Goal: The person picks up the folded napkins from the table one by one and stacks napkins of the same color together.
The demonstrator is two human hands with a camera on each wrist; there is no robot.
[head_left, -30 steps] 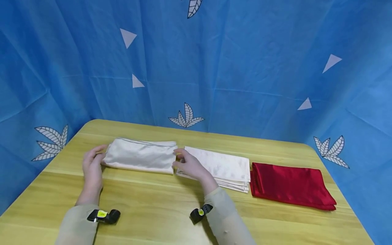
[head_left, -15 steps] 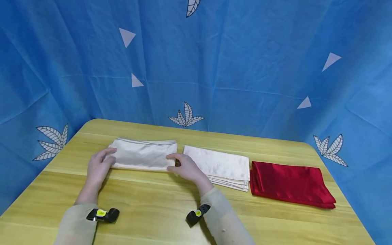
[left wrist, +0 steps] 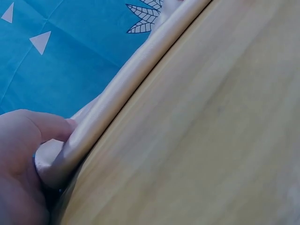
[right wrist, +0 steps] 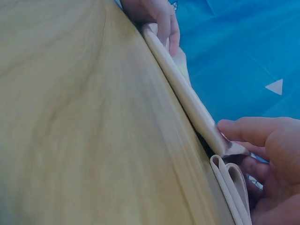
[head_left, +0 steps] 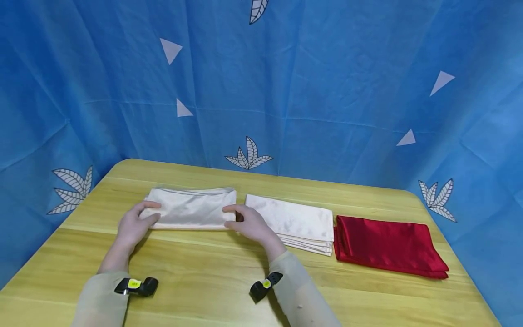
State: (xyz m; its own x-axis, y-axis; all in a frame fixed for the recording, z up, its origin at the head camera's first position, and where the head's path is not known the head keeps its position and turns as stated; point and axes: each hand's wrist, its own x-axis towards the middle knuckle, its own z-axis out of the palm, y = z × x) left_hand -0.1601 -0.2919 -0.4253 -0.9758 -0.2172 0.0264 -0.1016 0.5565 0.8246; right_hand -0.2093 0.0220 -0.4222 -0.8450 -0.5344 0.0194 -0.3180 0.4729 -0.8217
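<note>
A folded silvery-white satin cloth (head_left: 192, 209) lies at the left rear of the table. My left hand (head_left: 132, 225) grips its left end, and in the left wrist view the left hand (left wrist: 28, 164) has the cloth's folded end (left wrist: 70, 150) between finger and thumb. At the other end my right hand (head_left: 253, 225) pinches the right edge. Seen from the right wrist, the right hand (right wrist: 276, 159) has fingers above and below the satin cloth (right wrist: 197, 112). Part of the second white cloth (head_left: 298, 220) is hidden behind the right hand.
A folded red satin cloth (head_left: 388, 247) lies right of the second white cloth, their edges close together. The pale wooden table (head_left: 196, 281) has rounded back corners. A blue patterned curtain (head_left: 327, 91) hangs behind it.
My left hand has moved right, further onto the satin cloth's left end. The right hand has shifted slightly left over its right edge. The cloth's left and back edges have changed shape a little.
</note>
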